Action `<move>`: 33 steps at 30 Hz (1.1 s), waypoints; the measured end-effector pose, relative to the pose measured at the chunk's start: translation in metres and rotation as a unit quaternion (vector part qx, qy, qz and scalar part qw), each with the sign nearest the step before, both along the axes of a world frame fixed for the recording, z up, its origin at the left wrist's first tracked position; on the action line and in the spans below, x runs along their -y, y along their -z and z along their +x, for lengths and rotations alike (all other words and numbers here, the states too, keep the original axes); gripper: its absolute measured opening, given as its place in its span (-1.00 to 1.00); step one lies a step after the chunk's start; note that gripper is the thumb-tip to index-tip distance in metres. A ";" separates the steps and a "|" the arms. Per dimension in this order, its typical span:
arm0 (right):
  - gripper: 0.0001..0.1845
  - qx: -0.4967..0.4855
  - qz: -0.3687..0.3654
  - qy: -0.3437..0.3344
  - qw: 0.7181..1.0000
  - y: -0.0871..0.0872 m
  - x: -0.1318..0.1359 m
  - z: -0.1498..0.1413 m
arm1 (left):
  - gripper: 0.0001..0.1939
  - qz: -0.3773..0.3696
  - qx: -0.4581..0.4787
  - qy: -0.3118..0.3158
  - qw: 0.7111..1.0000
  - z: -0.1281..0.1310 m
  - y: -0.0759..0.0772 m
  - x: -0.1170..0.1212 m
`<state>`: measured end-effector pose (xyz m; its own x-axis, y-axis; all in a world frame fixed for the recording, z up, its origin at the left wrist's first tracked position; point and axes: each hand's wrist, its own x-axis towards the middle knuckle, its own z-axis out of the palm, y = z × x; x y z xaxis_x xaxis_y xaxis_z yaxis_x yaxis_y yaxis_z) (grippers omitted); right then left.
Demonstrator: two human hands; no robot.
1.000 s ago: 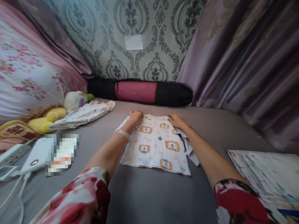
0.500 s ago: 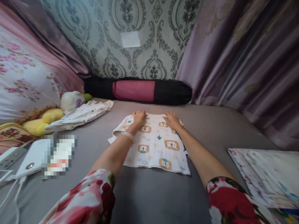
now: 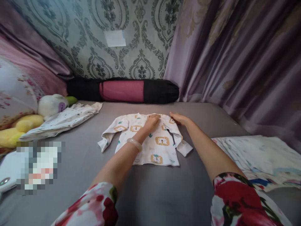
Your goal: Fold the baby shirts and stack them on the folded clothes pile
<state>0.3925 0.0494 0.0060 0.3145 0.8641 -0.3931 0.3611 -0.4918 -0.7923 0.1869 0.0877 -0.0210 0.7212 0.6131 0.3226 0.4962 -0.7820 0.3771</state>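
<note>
Gray-green damask wallpaper [image 3: 141, 31] fills the top centre, bearing a white rectangle [image 3: 115, 38]. Mauve curtains [image 3: 211, 56] drape the upper right and upper left; a softly lit gray bed [image 3: 82, 157] spans below.

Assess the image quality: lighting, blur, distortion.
Head view: soft, uneven light, dimmest around the upper right corner; head view: the printed shirt reads fairly clear; head view: coarse pixelation masks an item at lower left; head view: the right-hand curtain looks stretched and soft toward the edge.
</note>
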 end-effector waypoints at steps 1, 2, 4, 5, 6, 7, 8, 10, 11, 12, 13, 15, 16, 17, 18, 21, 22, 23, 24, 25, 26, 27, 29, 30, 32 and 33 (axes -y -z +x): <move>-0.55 -0.041 -0.014 0.014 0.999 0.000 0.006 0.002 | -0.69 -0.004 0.019 0.017 1.000 0.008 0.003 0.003; -0.58 -0.078 -0.026 0.027 0.996 0.000 0.011 0.003 | -0.69 -0.007 0.034 0.030 0.999 0.014 0.007 0.006; -0.68 -0.127 -0.038 0.037 0.990 -0.003 0.020 0.004 | -0.69 -0.009 0.053 0.045 0.998 0.023 0.014 0.010; -0.74 -0.143 -0.043 0.035 0.988 -0.005 0.023 0.004 | -0.68 -0.007 0.056 0.045 0.997 0.025 0.016 0.012; -0.79 -0.155 -0.050 0.030 0.986 -0.007 0.025 0.004 | -0.67 -0.004 0.052 0.041 0.998 0.026 0.018 0.014; -0.84 -0.163 -0.057 0.026 0.985 -0.009 0.026 0.004 | -0.65 -0.001 0.044 0.035 0.998 0.026 0.019 0.015; -0.88 -0.167 -0.059 0.025 0.984 -0.010 0.027 0.004 | -0.63 0.001 0.030 0.027 0.999 0.026 0.020 0.017; -0.94 -0.173 -0.042 0.033 0.984 -0.012 0.028 0.006 | -0.57 -0.004 -0.005 0.011 1.000 0.025 0.019 0.019; -0.95 -0.177 -0.024 0.040 0.983 -0.012 0.028 0.007 | -0.55 -0.010 -0.023 0.005 1.000 0.025 0.017 0.020; -0.94 -0.183 -0.005 0.047 0.982 -0.011 0.029 0.009 | -0.53 -0.018 -0.041 0.000 0.999 0.025 0.016 0.022; -0.92 -0.191 0.012 0.053 0.980 -0.011 0.030 0.012 | -0.51 -0.026 -0.056 -0.004 0.998 0.025 0.015 0.022; -0.90 -0.210 0.032 0.054 0.976 -0.009 0.033 0.018 | -0.48 -0.041 -0.081 -0.012 0.996 0.025 0.012 0.024; -0.89 -0.217 0.034 0.049 0.974 -0.009 0.035 0.021 | -0.47 -0.045 -0.092 -0.013 0.995 0.026 0.012 0.024; -0.89 -0.221 0.030 0.042 0.974 -0.009 0.038 0.025 | -0.46 -0.048 -0.102 -0.014 0.994 0.026 0.011 0.024; -0.89 -0.222 0.020 0.032 0.974 -0.009 0.042 0.030 | -0.45 -0.049 -0.109 -0.013 0.993 0.026 0.011 0.024; -0.87 -0.211 -0.030 -0.013 0.977 -0.013 0.056 0.044 | -0.42 -0.051 -0.120 -0.012 0.991 0.027 0.010 0.024; -0.86 -0.206 -0.051 -0.033 0.977 -0.015 0.061 0.049 | -0.42 -0.052 -0.122 -0.012 0.991 0.027 0.010 0.025; -0.85 -0.202 -0.072 -0.055 0.975 -0.018 0.065 0.053 | -0.42 -0.055 -0.125 -0.012 0.991 0.027 0.009 0.025; -0.85 -0.199 -0.088 -0.078 0.973 -0.021 0.069 0.057 | -0.41 -0.057 -0.128 -0.013 0.990 0.027 0.008 0.026; -0.83 -0.197 -0.098 -0.097 0.971 -0.024 0.073 0.061 | -0.41 -0.059 -0.130 -0.013 0.990 0.027 0.006 0.026; -0.81 -0.192 -0.102 -0.108 0.970 -0.028 0.075 0.065 | -0.41 -0.062 -0.132 -0.014 0.989 0.026 0.005 0.027; -0.78 -0.185 -0.101 -0.109 0.971 -0.031 0.077 0.069 | -0.42 -0.065 -0.132 -0.015 0.989 0.026 0.004 0.028; -0.74 -0.158 -0.080 -0.078 0.981 -0.036 0.077 0.079 | -0.42 -0.072 -0.128 -0.018 0.989 0.026 0.003 0.029; -0.75 -0.135 -0.070 -0.053 0.987 -0.038 0.076 0.085 | -0.42 -0.075 -0.125 -0.019 0.989 0.026 0.003 0.030; -0.80 -0.063 -0.068 -0.015 0.996 -0.038 0.075 0.096 | -0.42 -0.078 -0.120 -0.021 0.990 0.026 0.003 0.030; -0.83 -0.025 -0.075 -0.005 0.997 -0.037 0.075 0.102 | -0.41 -0.078 -0.118 -0.020 0.990 0.027 0.003 0.030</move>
<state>0.4944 -0.0253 0.0426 0.2824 0.7976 -0.5329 0.3279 -0.6024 -0.7278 0.2134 0.0579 -0.0241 0.7388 0.6722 0.0469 0.6146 -0.7008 0.3621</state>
